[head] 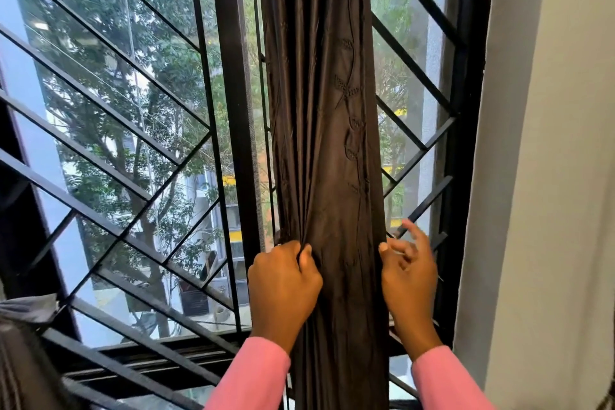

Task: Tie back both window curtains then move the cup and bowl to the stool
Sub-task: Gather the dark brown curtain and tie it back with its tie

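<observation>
A dark brown curtain (327,130) with stitched leaf patterns hangs gathered into a narrow column in front of the window. My left hand (283,286) grips a bunch of its folds on the left edge. My right hand (409,273) is at the curtain's right edge with fingers loosely spread and blurred; the thumb is near the fabric, and I cannot see it holding anything. Both wrists wear pink sleeves. No cup, bowl or stool is in view.
Black diagonal window bars (133,130) and a dark vertical frame post (233,110) stand behind the curtain. A grey wall (549,176) rises at the right. Another piece of grey fabric (26,313) shows at the lower left. Trees and buildings lie outside.
</observation>
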